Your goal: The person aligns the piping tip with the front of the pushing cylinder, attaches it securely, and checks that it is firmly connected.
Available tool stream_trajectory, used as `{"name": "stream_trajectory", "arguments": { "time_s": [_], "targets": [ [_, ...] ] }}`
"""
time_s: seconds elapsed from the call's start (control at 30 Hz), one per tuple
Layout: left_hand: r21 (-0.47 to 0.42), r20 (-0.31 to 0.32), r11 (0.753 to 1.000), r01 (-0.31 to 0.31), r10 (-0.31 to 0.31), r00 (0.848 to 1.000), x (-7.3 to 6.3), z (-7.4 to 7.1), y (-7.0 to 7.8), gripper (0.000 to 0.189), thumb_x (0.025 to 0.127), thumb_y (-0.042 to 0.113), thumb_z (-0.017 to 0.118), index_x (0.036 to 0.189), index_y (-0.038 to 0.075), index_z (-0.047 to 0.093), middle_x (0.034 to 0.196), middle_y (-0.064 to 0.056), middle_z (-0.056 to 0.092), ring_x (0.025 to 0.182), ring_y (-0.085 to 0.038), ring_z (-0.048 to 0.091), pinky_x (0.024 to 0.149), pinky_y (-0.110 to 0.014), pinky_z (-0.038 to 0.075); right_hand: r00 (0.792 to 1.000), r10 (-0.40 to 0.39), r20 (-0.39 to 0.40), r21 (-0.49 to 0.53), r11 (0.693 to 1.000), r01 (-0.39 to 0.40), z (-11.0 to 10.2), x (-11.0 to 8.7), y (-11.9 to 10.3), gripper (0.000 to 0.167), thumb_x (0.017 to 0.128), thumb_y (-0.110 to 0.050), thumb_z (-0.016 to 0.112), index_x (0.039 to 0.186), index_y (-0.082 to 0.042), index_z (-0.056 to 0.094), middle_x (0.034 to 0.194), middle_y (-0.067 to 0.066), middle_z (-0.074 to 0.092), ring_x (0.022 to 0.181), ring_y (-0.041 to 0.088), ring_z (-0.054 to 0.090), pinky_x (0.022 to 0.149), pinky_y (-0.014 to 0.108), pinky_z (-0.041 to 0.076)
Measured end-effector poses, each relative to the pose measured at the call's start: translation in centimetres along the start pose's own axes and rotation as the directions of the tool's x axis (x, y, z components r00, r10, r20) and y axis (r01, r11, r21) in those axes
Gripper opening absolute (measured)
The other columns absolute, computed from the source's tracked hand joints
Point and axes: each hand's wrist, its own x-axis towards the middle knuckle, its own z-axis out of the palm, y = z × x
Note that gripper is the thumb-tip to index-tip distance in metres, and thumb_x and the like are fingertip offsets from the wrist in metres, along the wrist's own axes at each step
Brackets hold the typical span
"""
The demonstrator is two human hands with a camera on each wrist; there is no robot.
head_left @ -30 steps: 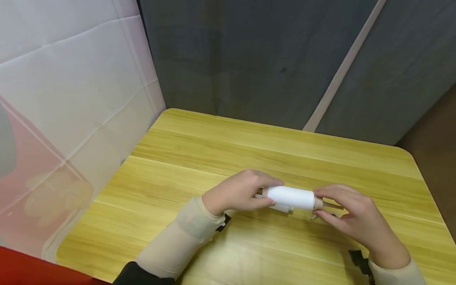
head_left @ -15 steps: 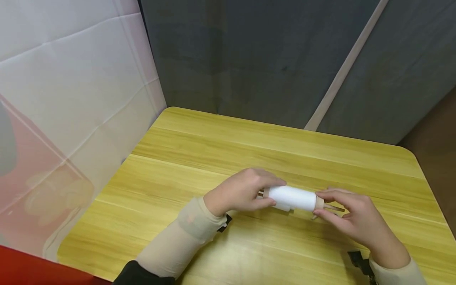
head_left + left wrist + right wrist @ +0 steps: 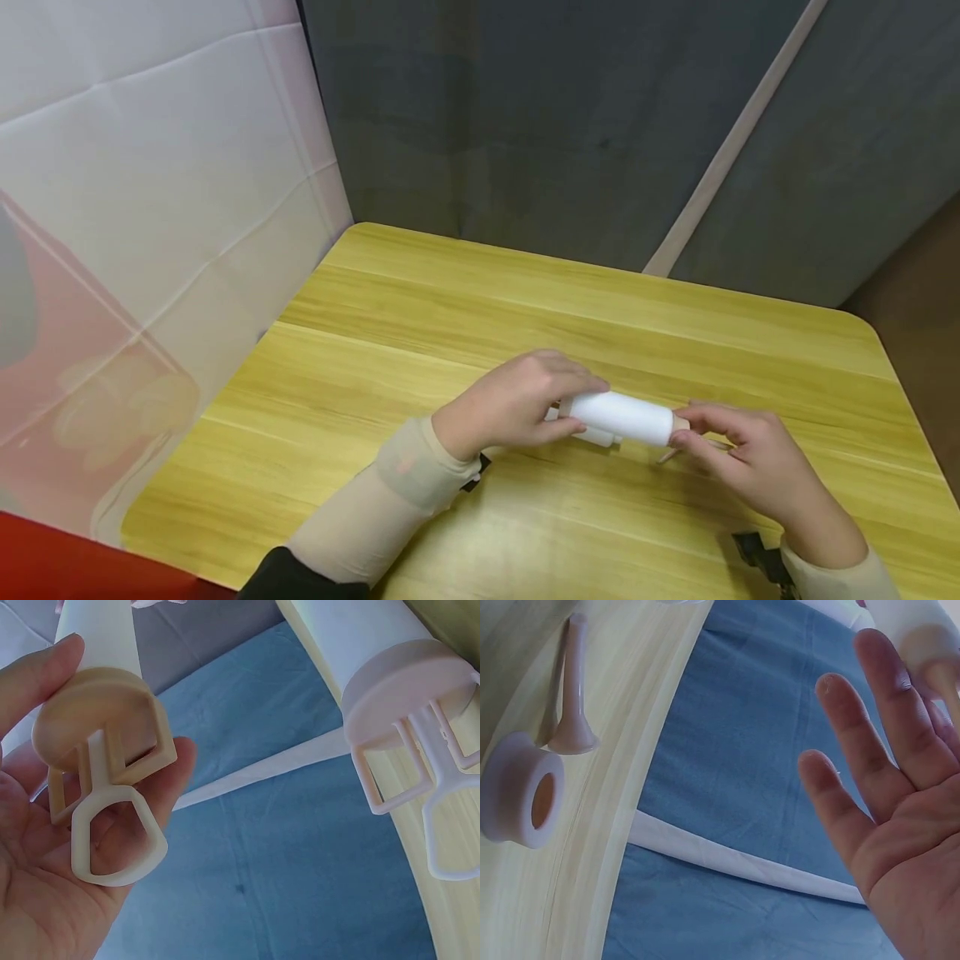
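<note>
A white sausage stuffer tube (image 3: 626,418) with beige ends is held above the table between both hands. My left hand (image 3: 517,402) grips its handle end, thumb and fingers round the beige cap (image 3: 90,712) with square finger loops. A white ring handle (image 3: 139,859) sticks out there. At the other end the thumb and index finger of my right hand (image 3: 765,458) pinch the beige nozzle collar (image 3: 680,425); the other fingers (image 3: 840,712) are spread away from it. The hand mostly hides the narrow nozzle in the head view.
A second stuffer tube (image 3: 375,637) lies on the table behind the held one. To its right are a loose funnel nozzle (image 3: 573,690) and a collar ring (image 3: 517,791). Grey cloth (image 3: 525,125) hangs beyond the table's far edge, pale cloth (image 3: 187,167) along the left.
My right fingers have shifted their hold on the collar, and less of the nozzle shows now. The tube has moved slightly right and its right end tips lower. The left hand keeps its grip.
</note>
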Motion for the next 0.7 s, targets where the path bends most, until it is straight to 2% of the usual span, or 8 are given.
{"name": "stream_trajectory", "arguments": {
  "time_s": [0.13, 0.27, 0.33, 0.37, 0.47, 0.53, 0.6, 0.7],
  "targets": [
    [-0.004, 0.010, 1.000, 0.016, -0.016, 1.000, -0.1, 0.0, 0.1, 0.043, 0.094, 0.018, 0.084, 0.133, 0.004, 0.073, 0.128, -0.007, 0.075, 0.117, -0.022, 0.070, 0.107, -0.032, 0.051, 0.999, 0.047, 0.021, -0.011, 0.999, -0.047, 0.0, 0.0, -0.1, 0.026, 0.092, 0.005, 0.077, 0.108, -0.015, 0.082, 0.101, -0.002, 0.078, 0.069, 0.003, 0.062, 0.056, 0.018, 0.049],
    [-0.005, 0.040, 0.999, 0.045, -0.044, 0.998, -0.1, -0.1, 0.0, 0.043, 0.094, 0.019, 0.084, 0.133, 0.004, 0.073, 0.129, -0.007, 0.075, 0.117, -0.023, 0.070, 0.105, -0.033, 0.052, 0.992, 0.112, 0.060, -0.085, 0.991, -0.107, 0.1, 0.0, -0.1, 0.027, 0.097, -0.004, 0.076, 0.121, -0.016, 0.079, 0.110, 0.000, 0.079, 0.087, 0.003, 0.068, 0.067, 0.017, 0.054],
    [-0.003, 0.059, 0.999, 0.054, -0.054, 0.997, -0.1, -0.2, 0.0, 0.043, 0.094, 0.018, 0.083, 0.134, 0.004, 0.073, 0.128, -0.007, 0.075, 0.117, -0.022, 0.071, 0.104, -0.032, 0.053, 0.994, 0.098, 0.055, -0.096, 0.991, -0.093, 0.1, 0.0, -0.1, 0.035, 0.095, -0.008, 0.081, 0.128, -0.017, 0.076, 0.116, 0.000, 0.078, 0.095, 0.003, 0.068, 0.069, 0.014, 0.053],
    [-0.006, 0.067, 0.998, 0.057, -0.056, 0.996, -0.1, -0.2, 0.0, 0.043, 0.094, 0.017, 0.083, 0.133, 0.004, 0.073, 0.128, -0.007, 0.075, 0.116, -0.022, 0.071, 0.103, -0.032, 0.053, 0.997, 0.071, 0.040, -0.095, 0.993, -0.067, 0.2, 0.0, -0.1, 0.036, 0.095, -0.014, 0.082, 0.130, -0.017, 0.074, 0.119, 0.001, 0.077, 0.098, 0.002, 0.068, 0.067, 0.012, 0.052],
    [-0.013, 0.077, 0.998, 0.066, -0.064, 0.995, -0.2, -0.2, -0.3, 0.041, 0.094, 0.015, 0.084, 0.131, 0.003, 0.074, 0.125, -0.007, 0.076, 0.112, -0.019, 0.072, 0.099, -0.029, 0.054, 0.994, -0.108, -0.031, -0.079, 0.991, 0.105, 0.4, 0.4, 0.1, 0.042, 0.096, -0.035, 0.083, 0.129, -0.010, 0.074, 0.120, 0.006, 0.076, 0.104, 0.008, 0.069, 0.080, 0.010, 0.052],
    [-0.016, 0.076, 0.997, 0.075, -0.073, 0.994, -0.2, -0.2, -0.5, 0.039, 0.093, 0.014, 0.084, 0.129, 0.003, 0.074, 0.122, -0.007, 0.077, 0.108, -0.017, 0.072, 0.097, -0.027, 0.055, 0.966, -0.247, -0.073, -0.074, 0.968, 0.242, 0.8, 0.8, 0.2, 0.047, 0.096, -0.044, 0.080, 0.122, -0.005, 0.076, 0.116, 0.011, 0.076, 0.102, 0.014, 0.069, 0.084, 0.010, 0.052],
    [-0.020, 0.077, 0.996, 0.085, -0.083, 0.994, -0.3, -0.2, -0.7, 0.038, 0.093, 0.014, 0.084, 0.128, 0.003, 0.075, 0.120, -0.006, 0.077, 0.106, -0.015, 0.072, 0.095, -0.026, 0.055, 0.931, -0.351, -0.098, -0.083, 0.935, 0.344, 1.1, 1.3, 0.3, 0.047, 0.099, -0.047, 0.075, 0.113, -0.003, 0.079, 0.112, 0.013, 0.076, 0.104, 0.021, 0.070, 0.102, 0.016, 0.048],
    [-0.029, 0.083, 0.995, 0.094, -0.091, 0.992, -0.4, -0.2, -0.8, 0.037, 0.093, 0.013, 0.084, 0.128, 0.003, 0.075, 0.119, -0.006, 0.077, 0.104, -0.014, 0.072, 0.094, -0.026, 0.056, 0.903, -0.414, -0.109, -0.086, 0.909, 0.407, 1.4, 1.8, 0.2, 0.040, 0.100, -0.043, 0.075, 0.104, -0.004, 0.081, 0.107, 0.014, 0.077, 0.098, 0.026, 0.069, 0.104, 0.020, 0.046]
  ]
}}
